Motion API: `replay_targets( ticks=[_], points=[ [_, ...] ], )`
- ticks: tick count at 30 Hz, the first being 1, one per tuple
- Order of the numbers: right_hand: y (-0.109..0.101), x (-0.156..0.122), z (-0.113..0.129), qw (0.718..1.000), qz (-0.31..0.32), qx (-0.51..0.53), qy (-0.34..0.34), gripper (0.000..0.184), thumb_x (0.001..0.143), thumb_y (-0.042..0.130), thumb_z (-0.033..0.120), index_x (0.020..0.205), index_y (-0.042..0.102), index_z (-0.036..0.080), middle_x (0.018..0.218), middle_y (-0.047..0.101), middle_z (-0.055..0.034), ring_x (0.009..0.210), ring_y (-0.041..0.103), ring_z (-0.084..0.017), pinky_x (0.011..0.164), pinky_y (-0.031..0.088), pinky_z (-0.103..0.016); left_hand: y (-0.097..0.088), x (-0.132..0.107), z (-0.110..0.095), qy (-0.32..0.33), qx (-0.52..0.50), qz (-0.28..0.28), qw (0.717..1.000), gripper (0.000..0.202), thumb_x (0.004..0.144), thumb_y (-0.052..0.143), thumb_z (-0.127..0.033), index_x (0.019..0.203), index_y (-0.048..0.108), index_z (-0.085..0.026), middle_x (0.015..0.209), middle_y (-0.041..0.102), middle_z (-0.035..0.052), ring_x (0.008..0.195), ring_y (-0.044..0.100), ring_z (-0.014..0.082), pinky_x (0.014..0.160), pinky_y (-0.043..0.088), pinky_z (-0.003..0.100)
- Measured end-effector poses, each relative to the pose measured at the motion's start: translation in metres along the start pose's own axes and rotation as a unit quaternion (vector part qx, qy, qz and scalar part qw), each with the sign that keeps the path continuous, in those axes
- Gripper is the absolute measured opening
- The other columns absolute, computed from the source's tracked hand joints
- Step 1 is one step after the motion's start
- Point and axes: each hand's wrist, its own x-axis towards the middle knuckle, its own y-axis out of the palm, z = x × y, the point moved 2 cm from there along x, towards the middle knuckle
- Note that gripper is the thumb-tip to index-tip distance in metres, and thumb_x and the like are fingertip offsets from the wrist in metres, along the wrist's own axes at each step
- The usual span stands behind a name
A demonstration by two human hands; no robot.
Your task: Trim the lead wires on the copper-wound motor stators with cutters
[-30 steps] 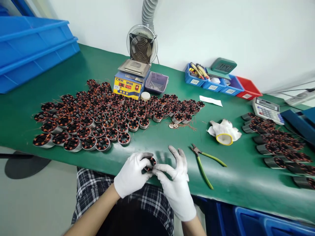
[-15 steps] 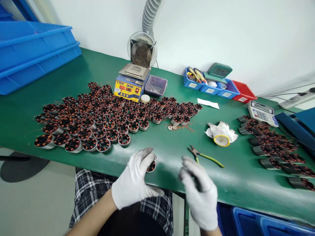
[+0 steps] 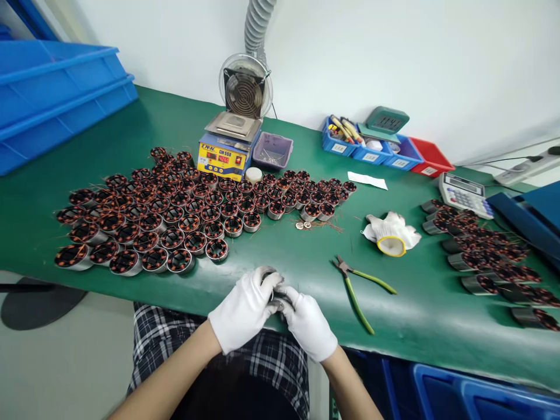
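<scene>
Both gloved hands meet at the bench's near edge around one motor stator, a short metal ring with copper windings, now almost fully hidden by the fingers. My left hand [image 3: 245,306] is closed on it from the left. From the right, my right hand [image 3: 308,324] has its fingers curled against the same stator, touching the left fingertips. Diagonal cutters [image 3: 343,267] with green handles lie spread to the right of my hands. Many similar stators [image 3: 216,249] stand grouped at the left and middle, loose copper wire ends sticking out of several.
A yellow-blue CM 558 soldering pot [image 3: 223,157] stands behind the stators, beside a purple tray [image 3: 286,146]. A spare white glove [image 3: 391,230] lies right of centre. More stators [image 3: 479,284] lie on their sides at right, near a calculator [image 3: 466,192]. Blue crates [image 3: 61,93] rise at far left.
My right hand has moved left from beside the cutters, closing in on the stator at my left hand. The cutters' handles now show fully. The view has shifted slightly.
</scene>
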Motion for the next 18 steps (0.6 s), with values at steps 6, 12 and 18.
replay_targets(
  ticks=[6, 12, 18],
  points=[
    [0.002, -0.002, -0.001, 0.940, 0.002, 0.287, 0.185, 0.018, 0.073, 0.052, 0.033, 0.062, 0.052, 0.019, 0.042, 0.045, 0.0067, 0.032, 0.037, -0.008, 0.035, 0.032, -0.020, 0.001, 0.002, 0.001, 0.056, 0.017, 0.011, 0.998, 0.007, 0.084, 0.044, -0.017, 0.090, 0.048, -0.017, 0.103, 0.055, 0.0070, 0.091, 0.049, 0.0240, 0.077, 0.041, 0.040],
    [-0.036, -0.012, -0.022, 0.891, -0.146, 0.327, 0.278, 0.026, 0.065, 0.061, 0.041, 0.064, 0.054, 0.016, 0.039, 0.046, 0.0062, 0.029, 0.037, -0.007, 0.031, 0.027, -0.019, 0.001, 0.005, -0.002, 0.038, 0.030, -0.006, 0.999, 0.010, 0.084, 0.042, -0.016, 0.079, 0.051, -0.018, 0.084, 0.058, 0.0027, 0.076, 0.047, 0.0208, 0.068, 0.037, 0.036],
    [-0.046, -0.023, -0.004, 0.961, -0.278, -0.009, -0.007, 0.017, 0.077, 0.056, 0.027, 0.090, 0.061, 0.019, 0.089, 0.065, -0.0080, 0.082, 0.061, -0.020, 0.074, 0.050, -0.035, 0.005, 0.005, -0.003, 0.032, 0.039, -0.013, 0.999, 0.012, 0.084, 0.041, -0.017, 0.078, 0.051, -0.018, 0.082, 0.057, 0.0039, 0.076, 0.047, 0.0211, 0.068, 0.038, 0.036]
  ],
)
